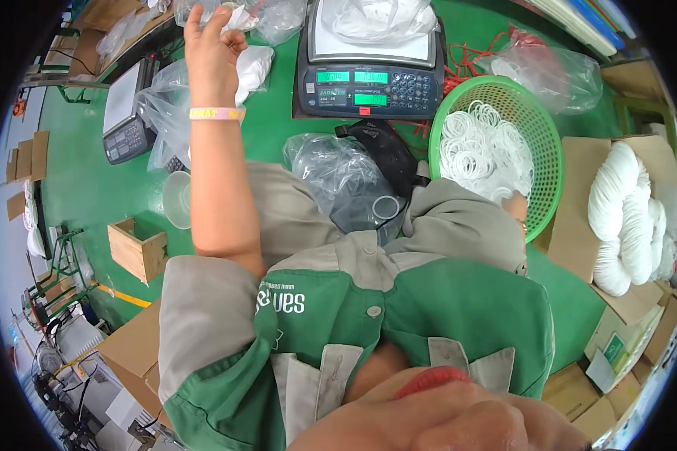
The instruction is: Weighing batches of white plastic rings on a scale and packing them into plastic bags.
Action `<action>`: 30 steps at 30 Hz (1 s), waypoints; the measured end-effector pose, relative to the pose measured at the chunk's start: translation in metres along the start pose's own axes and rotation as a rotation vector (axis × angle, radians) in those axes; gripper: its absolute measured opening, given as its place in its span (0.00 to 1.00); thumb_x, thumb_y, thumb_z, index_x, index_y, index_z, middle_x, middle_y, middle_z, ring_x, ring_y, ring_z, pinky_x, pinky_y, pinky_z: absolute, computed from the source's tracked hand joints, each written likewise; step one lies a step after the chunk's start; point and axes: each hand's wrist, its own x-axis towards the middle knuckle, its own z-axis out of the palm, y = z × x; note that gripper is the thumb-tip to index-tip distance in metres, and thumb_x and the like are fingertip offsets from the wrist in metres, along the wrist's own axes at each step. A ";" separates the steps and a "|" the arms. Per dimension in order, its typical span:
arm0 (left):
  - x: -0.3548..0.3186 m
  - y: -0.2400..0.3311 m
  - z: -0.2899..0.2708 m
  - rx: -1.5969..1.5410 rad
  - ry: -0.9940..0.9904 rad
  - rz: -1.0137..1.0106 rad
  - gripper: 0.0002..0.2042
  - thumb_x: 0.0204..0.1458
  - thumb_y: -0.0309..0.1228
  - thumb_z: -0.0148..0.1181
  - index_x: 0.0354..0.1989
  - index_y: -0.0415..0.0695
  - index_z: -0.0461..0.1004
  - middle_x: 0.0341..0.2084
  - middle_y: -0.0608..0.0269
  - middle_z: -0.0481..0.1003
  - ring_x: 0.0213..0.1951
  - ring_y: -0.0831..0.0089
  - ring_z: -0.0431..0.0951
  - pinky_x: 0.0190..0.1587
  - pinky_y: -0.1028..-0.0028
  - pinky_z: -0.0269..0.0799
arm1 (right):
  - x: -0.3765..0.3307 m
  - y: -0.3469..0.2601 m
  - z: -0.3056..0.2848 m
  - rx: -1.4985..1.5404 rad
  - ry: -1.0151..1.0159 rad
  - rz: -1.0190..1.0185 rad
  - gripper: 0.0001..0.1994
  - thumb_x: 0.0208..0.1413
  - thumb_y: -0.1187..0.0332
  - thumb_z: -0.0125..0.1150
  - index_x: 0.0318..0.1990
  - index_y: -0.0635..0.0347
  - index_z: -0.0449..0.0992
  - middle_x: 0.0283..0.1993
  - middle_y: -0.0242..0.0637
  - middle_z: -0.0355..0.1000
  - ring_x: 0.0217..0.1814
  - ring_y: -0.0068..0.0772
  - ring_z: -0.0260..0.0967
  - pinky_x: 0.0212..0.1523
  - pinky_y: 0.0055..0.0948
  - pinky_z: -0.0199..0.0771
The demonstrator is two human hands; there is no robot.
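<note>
My left hand (212,64) is stretched far forward at the upper left, fingers apart, with nothing visible in it. Clear plastic bags (280,21) and a white bag (254,74) lie close to it. My right hand (515,205) is at the near right side of a green mesh basket (547,143), partly hidden by my sleeve and the basket; its fingers do not show. White rings (478,146) fill much of that basket. A clear bag of white items (384,19) rests on the pan of a digital counting scale (368,86) ahead of me.
A second scale (125,113) stands at left, near a wooden box (138,252) and a clear tub (177,199). Crumpled clear plastic (331,177) and a black pouch (387,154) lie before me. At right, a cardboard box (572,195) holds white ring bundles (620,218). Red strings (466,64) lie behind the basket.
</note>
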 end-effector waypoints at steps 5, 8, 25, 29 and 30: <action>-0.003 -0.010 0.018 0.022 0.080 -0.043 0.28 0.49 0.28 0.50 0.60 0.45 0.50 0.41 0.58 0.67 0.17 0.81 0.62 0.19 0.79 0.59 | -0.016 0.002 -0.050 0.409 0.050 -0.031 0.17 0.42 0.70 0.52 0.42 0.69 0.69 0.29 0.51 0.71 0.32 0.51 0.69 0.36 0.39 0.68; 0.008 -0.015 0.033 -0.044 0.015 -0.110 0.27 0.46 0.27 0.52 0.57 0.44 0.53 0.32 0.63 0.68 0.17 0.80 0.64 0.20 0.80 0.61 | -0.007 0.043 -0.050 0.570 0.187 0.032 0.13 0.47 0.70 0.52 0.41 0.67 0.70 0.34 0.50 0.71 0.34 0.45 0.69 0.36 0.33 0.67; 0.008 -0.007 0.020 -0.062 -0.034 -0.034 0.28 0.47 0.29 0.56 0.56 0.40 0.52 0.42 0.58 0.70 0.25 0.76 0.69 0.28 0.79 0.65 | 0.045 -0.202 -0.275 1.399 -0.061 -0.383 0.15 0.48 0.71 0.56 0.43 0.68 0.69 0.36 0.38 0.71 0.37 0.27 0.69 0.35 0.24 0.70; 0.008 -0.010 0.035 -0.066 -0.073 -0.076 0.28 0.48 0.29 0.55 0.57 0.41 0.51 0.46 0.58 0.67 0.24 0.78 0.70 0.26 0.81 0.64 | 0.053 -0.290 -0.355 1.340 -0.033 -0.627 0.13 0.48 0.73 0.52 0.43 0.64 0.70 0.36 0.39 0.71 0.38 0.29 0.69 0.37 0.26 0.70; 0.007 -0.009 0.032 -0.049 -0.067 -0.090 0.28 0.48 0.29 0.55 0.57 0.42 0.51 0.46 0.58 0.67 0.24 0.78 0.70 0.26 0.81 0.64 | 0.055 -0.320 -0.365 1.396 0.006 -0.736 0.13 0.46 0.75 0.51 0.41 0.65 0.71 0.38 0.42 0.71 0.38 0.34 0.69 0.39 0.29 0.70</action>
